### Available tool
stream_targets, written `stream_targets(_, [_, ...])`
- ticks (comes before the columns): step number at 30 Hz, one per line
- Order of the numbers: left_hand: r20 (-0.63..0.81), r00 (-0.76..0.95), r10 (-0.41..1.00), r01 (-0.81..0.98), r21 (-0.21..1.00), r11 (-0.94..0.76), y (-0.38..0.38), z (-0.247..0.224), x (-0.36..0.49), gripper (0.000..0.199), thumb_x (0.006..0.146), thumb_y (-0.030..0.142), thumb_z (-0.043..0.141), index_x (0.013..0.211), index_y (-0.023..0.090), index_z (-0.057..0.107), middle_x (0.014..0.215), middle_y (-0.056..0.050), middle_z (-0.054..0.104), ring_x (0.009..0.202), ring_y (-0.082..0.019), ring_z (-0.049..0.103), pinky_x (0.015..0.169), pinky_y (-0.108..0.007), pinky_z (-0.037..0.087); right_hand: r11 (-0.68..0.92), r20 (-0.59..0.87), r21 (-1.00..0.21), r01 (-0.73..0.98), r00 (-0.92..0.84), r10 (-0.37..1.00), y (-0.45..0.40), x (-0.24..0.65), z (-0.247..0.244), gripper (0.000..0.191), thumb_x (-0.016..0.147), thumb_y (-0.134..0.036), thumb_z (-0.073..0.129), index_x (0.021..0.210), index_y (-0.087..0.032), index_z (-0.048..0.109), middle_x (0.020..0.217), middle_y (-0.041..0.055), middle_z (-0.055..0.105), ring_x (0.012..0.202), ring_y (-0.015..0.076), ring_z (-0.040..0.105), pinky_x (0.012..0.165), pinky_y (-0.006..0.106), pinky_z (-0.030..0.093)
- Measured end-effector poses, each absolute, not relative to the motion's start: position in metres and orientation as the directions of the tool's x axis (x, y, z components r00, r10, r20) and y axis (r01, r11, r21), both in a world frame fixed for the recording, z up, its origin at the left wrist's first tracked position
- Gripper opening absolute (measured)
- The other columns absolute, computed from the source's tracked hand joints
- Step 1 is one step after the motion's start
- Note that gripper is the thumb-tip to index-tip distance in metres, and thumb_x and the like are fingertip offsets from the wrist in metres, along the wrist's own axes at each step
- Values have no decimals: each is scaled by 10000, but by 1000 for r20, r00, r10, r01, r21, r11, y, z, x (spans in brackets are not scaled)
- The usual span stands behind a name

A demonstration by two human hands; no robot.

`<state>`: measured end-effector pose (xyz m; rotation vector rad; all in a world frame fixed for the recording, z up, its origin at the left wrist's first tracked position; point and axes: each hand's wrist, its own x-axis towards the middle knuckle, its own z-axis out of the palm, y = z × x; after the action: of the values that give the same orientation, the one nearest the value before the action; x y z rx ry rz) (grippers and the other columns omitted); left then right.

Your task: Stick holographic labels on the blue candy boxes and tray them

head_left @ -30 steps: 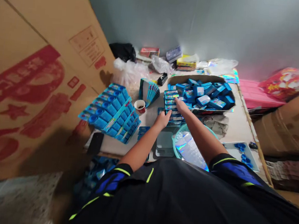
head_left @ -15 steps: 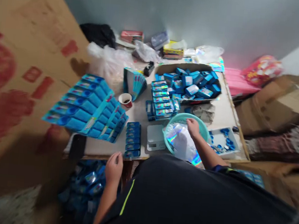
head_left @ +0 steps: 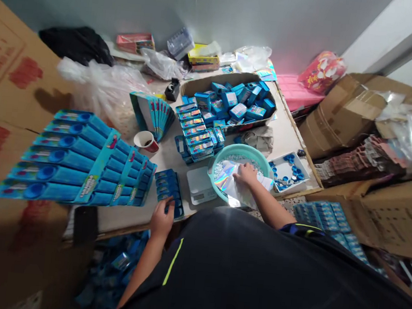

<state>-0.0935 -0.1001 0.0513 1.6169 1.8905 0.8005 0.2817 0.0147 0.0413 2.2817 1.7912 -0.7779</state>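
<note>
In the pale green basin point(head_left: 268, 161), my right hand point(head_left: 247, 174) has its fingers closed on a shiny, rainbow-tinted silvery sheet point(head_left: 226, 176), perhaps a flat pouch. Small whitish-blue pieces show in the basin around it. At the table's front edge, my left hand point(head_left: 162, 217) reaches the near end of a row of small blue packs point(head_left: 167, 180). Its fingers are loosely bent and apart, touching or very close to the packs, with nothing seen in them. Between the packs and the basin lies a white scale point(head_left: 200, 185).
An open carton point(head_left: 245, 125) of blue containers stands behind, with stacked blue packs point(head_left: 196, 129) before it. A white tray point(head_left: 300, 183) of blue caps is right of the basin. Left are a paper cup point(head_left: 146, 142), a large tiered blue stack point(head_left: 81, 162) and a dark phone-like slab point(head_left: 86, 225).
My left hand has moved forward to the row of blue packs. My right hand has lowered onto the shiny sheet in the basin. The whole view has shifted.
</note>
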Motion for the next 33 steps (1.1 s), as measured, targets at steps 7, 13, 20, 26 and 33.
stream_targets(7, [118, 217, 969, 644, 728, -233, -62, 70, -50, 343, 958, 440, 483, 1043, 203, 716, 1067, -112, 762, 1033, -240, 717, 965, -392, 564, -260, -513, -260, 930, 95, 853, 20, 296, 68, 415, 868, -347, 689, 1220, -130, 658, 1262, 185, 642, 1185, 310, 564, 994, 413, 416])
stream_targets(13, [401, 547, 735, 505, 543, -671, -17, 121, 11, 265, 936, 289, 573, 1136, 249, 743, 1101, -99, 764, 1099, -253, 696, 1012, -431, 536, -26, -286, -464, 885, -122, 950, 1, 284, 134, 269, 944, -183, 501, 1058, -148, 742, 1168, 146, 702, 1054, 243, 635, 895, 310, 452])
stream_targets(20, [443, 682, 583, 424, 411, -807, 34, 169, 54, 339, 961, 224, 556, 1244, 306, 723, 1213, -83, 745, 1185, -247, 667, 1155, -493, 417, 156, -33, -590, 792, -217, 976, -27, 249, 202, 309, 964, -170, 473, 1117, -164, 742, 1126, 134, 757, 1004, 256, 687, 867, 331, 482])
stream_targets(26, [557, 649, 518, 359, 376, -854, 34, 177, 37, 285, 977, 272, 576, 1208, 319, 736, 1274, -96, 716, 1213, -242, 658, 1070, -438, 506, 219, 119, -743, 632, -198, 973, -38, 258, 222, 288, 972, -209, 505, 1091, -195, 767, 1078, 85, 782, 1009, 233, 708, 889, 333, 507])
stream_targets(33, [554, 643, 529, 367, 383, -848, 13, 163, 17, 231, 966, 270, 604, 1143, 279, 752, 1226, -112, 725, 1124, -244, 706, 975, -411, 571, 216, 127, -817, 535, -199, 972, -48, 245, 227, 228, 905, -217, 577, 938, -235, 802, 906, 50, 782, 838, 234, 698, 806, 350, 511])
